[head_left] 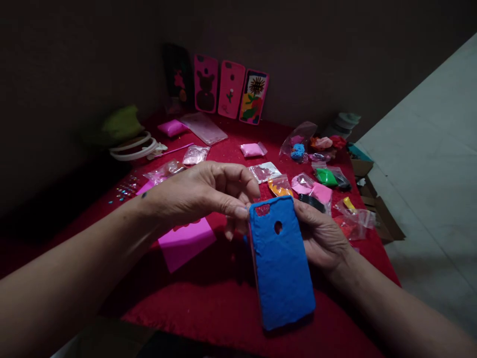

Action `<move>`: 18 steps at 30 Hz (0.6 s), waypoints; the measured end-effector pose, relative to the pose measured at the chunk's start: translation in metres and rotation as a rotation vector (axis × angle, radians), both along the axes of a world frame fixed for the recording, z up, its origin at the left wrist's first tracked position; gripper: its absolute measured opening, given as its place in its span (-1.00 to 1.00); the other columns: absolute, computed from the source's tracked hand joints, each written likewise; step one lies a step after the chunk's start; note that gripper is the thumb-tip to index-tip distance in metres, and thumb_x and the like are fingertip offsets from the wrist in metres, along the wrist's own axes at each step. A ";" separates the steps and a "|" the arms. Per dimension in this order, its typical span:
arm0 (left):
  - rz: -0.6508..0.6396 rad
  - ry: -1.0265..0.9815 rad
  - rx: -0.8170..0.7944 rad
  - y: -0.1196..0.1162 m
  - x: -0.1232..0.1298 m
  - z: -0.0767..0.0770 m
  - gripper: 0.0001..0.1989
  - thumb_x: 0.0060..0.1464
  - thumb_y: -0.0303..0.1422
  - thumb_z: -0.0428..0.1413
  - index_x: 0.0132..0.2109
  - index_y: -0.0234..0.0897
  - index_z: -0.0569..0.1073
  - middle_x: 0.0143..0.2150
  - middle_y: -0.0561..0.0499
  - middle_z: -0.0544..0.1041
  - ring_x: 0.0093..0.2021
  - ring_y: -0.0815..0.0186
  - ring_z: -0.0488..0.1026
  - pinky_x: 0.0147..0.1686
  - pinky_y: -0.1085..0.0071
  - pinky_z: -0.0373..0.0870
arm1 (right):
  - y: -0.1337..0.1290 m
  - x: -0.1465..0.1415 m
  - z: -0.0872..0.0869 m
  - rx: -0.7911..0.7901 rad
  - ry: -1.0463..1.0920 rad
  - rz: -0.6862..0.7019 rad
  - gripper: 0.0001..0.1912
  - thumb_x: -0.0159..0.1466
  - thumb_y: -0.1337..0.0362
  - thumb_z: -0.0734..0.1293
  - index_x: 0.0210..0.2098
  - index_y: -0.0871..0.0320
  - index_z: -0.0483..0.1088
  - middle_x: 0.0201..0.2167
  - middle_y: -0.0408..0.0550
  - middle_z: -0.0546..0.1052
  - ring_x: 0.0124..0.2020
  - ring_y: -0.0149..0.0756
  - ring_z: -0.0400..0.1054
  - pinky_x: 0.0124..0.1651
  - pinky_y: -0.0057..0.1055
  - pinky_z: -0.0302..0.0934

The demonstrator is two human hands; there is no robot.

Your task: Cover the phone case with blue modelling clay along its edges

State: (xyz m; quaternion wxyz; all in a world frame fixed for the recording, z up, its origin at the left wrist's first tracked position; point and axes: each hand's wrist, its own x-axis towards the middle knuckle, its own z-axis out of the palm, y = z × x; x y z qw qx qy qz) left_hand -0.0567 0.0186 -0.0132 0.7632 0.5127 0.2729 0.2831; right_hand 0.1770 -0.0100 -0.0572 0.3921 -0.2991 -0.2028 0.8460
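Observation:
A phone case [285, 271] covered in blue clay is held up over the front of the red table, its coated back facing me. The clay has a squarish opening at the upper left and a round hole near the top. My right hand [324, 238] grips the case along its right side, with the thumb at the upper right edge and the other fingers hidden behind. My left hand [212, 191] has its thumb against the upper left corner and its fingers curled near that edge. A pink sheet [188, 246] lies below my left wrist.
Several decorated phone cases, one with a bear [205, 87], lean against the back wall. A clear case [204, 128] lies before them. Clay packets, such as a green one [326, 176], spread to the right. White rings [134, 149] and small gems [126, 188] are left. Cardboard [383, 214] lies beyond the right edge.

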 end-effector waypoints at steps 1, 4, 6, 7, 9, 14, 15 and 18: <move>0.006 0.020 0.009 0.000 0.000 0.001 -0.83 -0.06 -0.56 0.29 -0.26 -0.29 0.58 -0.47 0.00 0.63 -0.55 0.30 0.56 -0.54 0.42 0.55 | 0.000 0.000 0.001 0.007 0.006 0.002 -0.67 0.03 0.31 0.59 -0.23 0.22 0.51 -0.31 -0.03 0.66 -0.29 -0.28 0.57 -0.09 -0.26 0.47; 0.042 0.076 0.046 -0.002 0.001 0.003 -0.84 -0.05 -0.55 0.28 -0.25 -0.31 0.63 -0.48 -0.03 0.64 -0.55 0.31 0.56 -0.51 0.45 0.56 | -0.002 -0.001 0.002 0.034 0.017 -0.015 -0.67 0.07 0.30 0.58 -0.21 0.22 0.50 -0.28 -0.01 0.66 -0.22 -0.22 0.57 -0.05 -0.18 0.46; 0.098 0.070 0.072 -0.003 0.002 0.004 -0.81 -0.04 -0.56 0.27 -0.23 -0.29 0.66 -0.48 -0.02 0.65 -0.54 0.33 0.57 -0.50 0.48 0.55 | -0.003 -0.001 0.003 0.051 0.002 -0.052 -0.65 0.07 0.30 0.57 -0.18 0.21 0.49 -0.27 -0.02 0.65 -0.20 -0.22 0.56 -0.03 -0.18 0.44; 0.136 0.060 0.081 -0.004 0.003 0.005 -0.79 -0.04 -0.58 0.27 -0.23 -0.28 0.67 -0.47 -0.01 0.65 -0.54 0.33 0.57 -0.50 0.50 0.55 | -0.004 -0.001 0.004 0.058 -0.009 -0.075 -0.64 0.07 0.30 0.57 -0.17 0.21 0.48 -0.27 -0.03 0.65 -0.21 -0.23 0.56 -0.03 -0.19 0.44; 0.219 0.058 0.105 -0.005 0.004 0.007 -0.77 -0.05 -0.60 0.26 -0.23 -0.25 0.68 -0.45 -0.01 0.67 -0.51 0.34 0.57 -0.48 0.52 0.55 | -0.004 -0.001 0.004 0.059 -0.028 -0.114 -0.61 0.05 0.30 0.59 -0.16 0.19 0.48 -0.25 -0.04 0.65 -0.20 -0.24 0.56 -0.02 -0.21 0.43; 0.326 0.123 0.207 -0.006 0.007 0.007 -0.79 -0.08 -0.57 0.31 -0.25 -0.25 0.70 -0.40 -0.06 0.68 -0.45 0.31 0.59 -0.38 0.50 0.57 | -0.004 -0.002 0.007 -0.007 -0.005 -0.157 -0.68 0.09 0.33 0.56 -0.19 0.18 0.48 -0.26 -0.06 0.65 -0.22 -0.26 0.55 0.04 -0.19 0.40; 0.336 0.119 0.218 -0.006 0.008 0.006 -0.79 -0.08 -0.57 0.31 -0.26 -0.23 0.71 -0.40 -0.05 0.68 -0.45 0.31 0.59 -0.38 0.49 0.57 | -0.005 -0.003 0.008 -0.024 0.010 -0.145 -0.74 0.12 0.33 0.54 -0.21 0.20 0.49 -0.28 -0.05 0.65 -0.24 -0.26 0.55 0.05 -0.18 0.40; 0.357 0.112 0.230 -0.006 0.009 0.004 -0.78 -0.08 -0.57 0.31 -0.27 -0.19 0.71 -0.42 -0.02 0.67 -0.46 0.31 0.57 -0.39 0.47 0.56 | -0.006 -0.005 0.011 -0.087 0.040 -0.113 -0.88 0.25 0.33 0.44 -0.22 0.23 0.50 -0.28 0.01 0.65 -0.22 -0.23 0.56 0.13 -0.09 0.35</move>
